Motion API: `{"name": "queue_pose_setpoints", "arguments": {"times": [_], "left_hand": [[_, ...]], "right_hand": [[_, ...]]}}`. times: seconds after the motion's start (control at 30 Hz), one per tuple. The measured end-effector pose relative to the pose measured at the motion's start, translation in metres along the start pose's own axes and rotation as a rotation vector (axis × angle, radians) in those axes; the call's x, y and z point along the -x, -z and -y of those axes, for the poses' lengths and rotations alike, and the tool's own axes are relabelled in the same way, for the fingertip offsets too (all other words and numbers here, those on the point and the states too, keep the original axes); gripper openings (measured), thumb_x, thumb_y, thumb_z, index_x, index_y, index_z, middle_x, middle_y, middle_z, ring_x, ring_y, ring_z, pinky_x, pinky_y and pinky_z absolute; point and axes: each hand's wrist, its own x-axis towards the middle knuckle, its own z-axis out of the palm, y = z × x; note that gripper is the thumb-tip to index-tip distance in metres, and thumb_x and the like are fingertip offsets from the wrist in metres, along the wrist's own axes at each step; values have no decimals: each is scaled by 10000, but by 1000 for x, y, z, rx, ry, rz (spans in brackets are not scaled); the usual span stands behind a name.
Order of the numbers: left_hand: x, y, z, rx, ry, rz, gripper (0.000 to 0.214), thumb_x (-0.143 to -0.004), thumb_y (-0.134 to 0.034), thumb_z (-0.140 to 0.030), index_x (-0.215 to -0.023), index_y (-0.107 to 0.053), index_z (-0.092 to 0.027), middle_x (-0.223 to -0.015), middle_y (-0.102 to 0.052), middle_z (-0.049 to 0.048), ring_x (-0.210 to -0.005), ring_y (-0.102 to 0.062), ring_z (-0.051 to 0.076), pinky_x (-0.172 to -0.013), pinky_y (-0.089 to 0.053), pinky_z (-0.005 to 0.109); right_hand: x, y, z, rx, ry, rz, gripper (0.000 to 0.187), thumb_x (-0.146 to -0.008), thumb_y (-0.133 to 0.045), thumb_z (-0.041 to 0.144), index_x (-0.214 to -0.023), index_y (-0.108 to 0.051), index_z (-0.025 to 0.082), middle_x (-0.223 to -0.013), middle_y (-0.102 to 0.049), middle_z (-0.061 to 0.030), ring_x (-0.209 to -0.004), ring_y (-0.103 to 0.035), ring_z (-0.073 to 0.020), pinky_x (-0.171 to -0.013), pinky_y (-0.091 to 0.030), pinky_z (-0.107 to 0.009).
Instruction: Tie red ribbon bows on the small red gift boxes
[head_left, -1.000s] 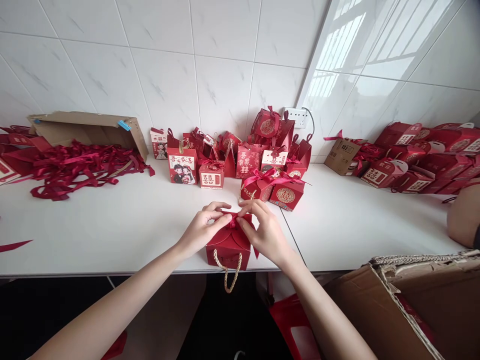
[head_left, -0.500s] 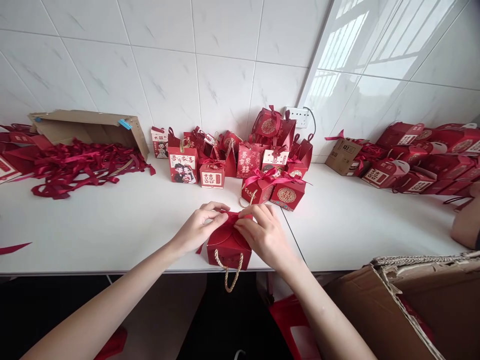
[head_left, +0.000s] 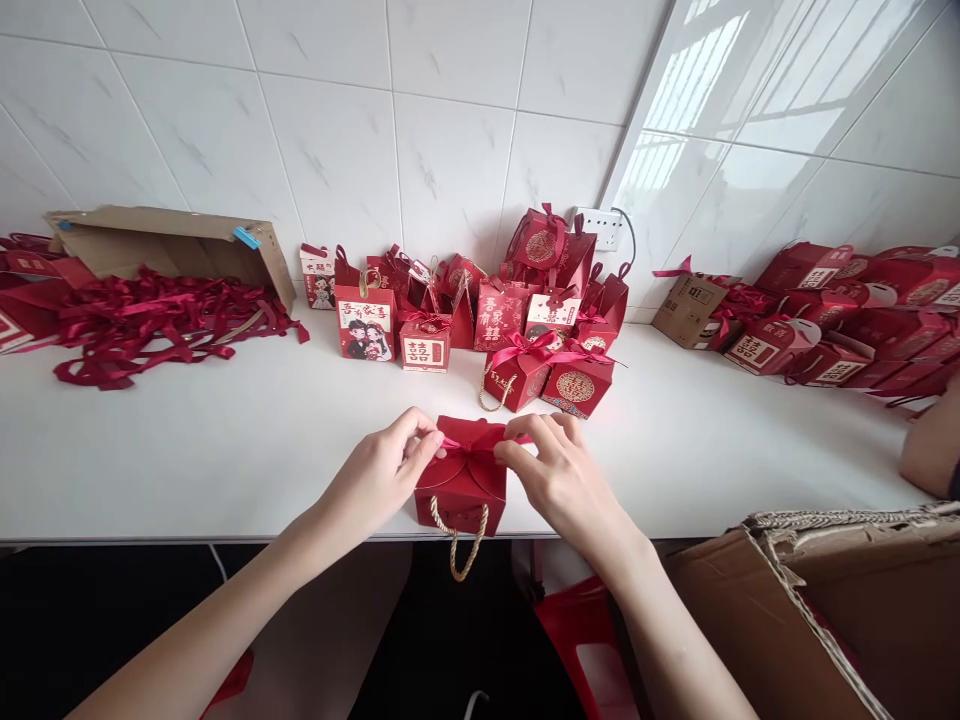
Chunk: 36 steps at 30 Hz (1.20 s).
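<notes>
A red gift box (head_left: 461, 505) with a gold rope handle (head_left: 459, 560) stands at the front edge of the white table, the handle hanging over the edge. Across its top runs a red ribbon (head_left: 468, 450), knotted in the middle. My left hand (head_left: 401, 455) pinches the ribbon on the left side of the knot. On the other side, my right hand (head_left: 544, 460) is closed on the ribbon's right part. Both hands are just above the box top, and the fingers partly cover the ribbon ends.
Several finished red boxes (head_left: 577, 385) with bows stand behind. A pile of loose red ribbons (head_left: 165, 320) spills from a cardboard box (head_left: 172, 225) at left. More red boxes (head_left: 892, 340) are stacked at right. An open carton (head_left: 750, 600) and another person's arm (head_left: 930, 445) are at lower right.
My hands have moved apart from the middle of the box top, drawing the ribbon out to left and right. The knot now shows between them.
</notes>
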Motion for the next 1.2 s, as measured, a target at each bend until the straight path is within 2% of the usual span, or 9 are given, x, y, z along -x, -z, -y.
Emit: {"name": "queue_pose_setpoints", "arguments": {"times": [0.1, 0.23, 0.37, 0.47, 0.57, 0.77, 0.93, 1.1, 1.2], "left_hand": [[2, -1, 0, -54, -8, -22, 281, -915, -360, -456, -819, -489, -225, -591, -574, -43, -498, -522, 132, -494, -370, 230], [2, -2, 2, 5, -64, -13, 231, -917, -381, -406, -832, -496, -225, -920, -685, 21, -777, -643, 168, -691, -471, 264], [0, -5, 8, 84, -132, -11, 191, -907, -385, -339, -757, -425, -228, -1005, -654, 52, -1064, -613, 224, -838, -480, 319], [-1, -8, 14, 92, -166, -14, 179, -898, -378, -315, -746, -416, -228, -1000, -621, 61, -1131, -583, 237, -896, -471, 344], [-2, -10, 18, 101, -179, 3, 166, -885, -399, -317, -755, -446, -224, -1154, -609, 94, -1197, -529, 245, -985, -431, 393], [-6, -11, 25, 242, -120, 91, 196, -883, -435, -375, -761, -468, -225, -1345, -524, 87, -1325, -388, 250, -1087, -333, 440], [-3, -17, 30, 272, -96, -12, 207, -883, -440, -361, -748, -502, -217, -1377, -466, 88, -1333, -363, 259, -1058, -371, 427], [5, -30, 28, 426, -23, -22, 212, -895, -449, -386, -780, -498, -214, -1396, -449, 85, -1342, -352, 255, -1070, -359, 425], [12, -35, 23, 462, 9, -16, 226, -898, -452, -392, -761, -476, -213, -1415, -431, 79, -1361, -319, 254, -1087, -326, 430]], "right_hand": [[3, 4, -3, 32, 21, -12, 315, -919, -321, 32, -907, -609, 160, -955, -570, -99, -798, -489, -185, -790, -363, -355], [6, 5, -3, 25, -11, -30, 303, -929, -335, 61, -882, -613, 172, -937, -577, -93, -785, -501, -180, -782, -377, -353], [10, 3, 3, -214, -202, -13, 174, -941, -451, 246, -924, -611, 181, -935, -574, -87, -798, -545, -178, -757, -430, -337], [11, 0, 12, -357, -331, 34, 234, -917, -492, 374, -974, -607, 178, -918, -560, -87, -803, -570, -189, -739, -467, -342], [8, -5, 22, -368, -412, 17, 292, -863, -560, 445, -965, -613, 177, -879, -565, -78, -764, -575, -197, -717, -482, -354], [-1, -9, 24, -456, -484, 52, 94, -887, -542, 236, -860, -625, 200, -786, -599, -22, -626, -544, -141, -676, -447, -306], [1, -4, 18, -559, -547, 58, 78, -882, -540, 254, -872, -603, 209, -772, -600, -8, -613, -542, -132, -608, -422, -265], [1, 5, 24, -562, -754, 108, 371, -865, -488, 529, -670, -470, 214, -606, -559, 2, -521, -494, -138, -491, -363, -255], [3, 8, 28, -551, -793, 168, 401, -858, -484, 541, -618, -433, 223, -538, -528, 11, -471, -458, -136, -456, -338, -253]]}}
